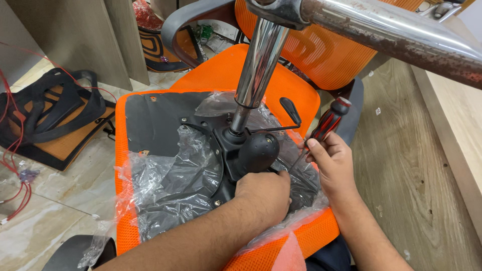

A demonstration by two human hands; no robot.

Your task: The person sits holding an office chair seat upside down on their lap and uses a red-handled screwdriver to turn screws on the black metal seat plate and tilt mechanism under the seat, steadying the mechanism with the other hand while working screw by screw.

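Screwdriver (327,123) in right hand's (332,163) closed grip (left hand (263,193) on mechanism (251,153)).

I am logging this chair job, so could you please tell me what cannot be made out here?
- Screwdriver tip, head view: hidden behind the left hand and plastic wrap.
- Left fingertips: curled under the black mechanism.
- Chair base leg: cut off by the top and right edges.
- Right hand palm: faces away.
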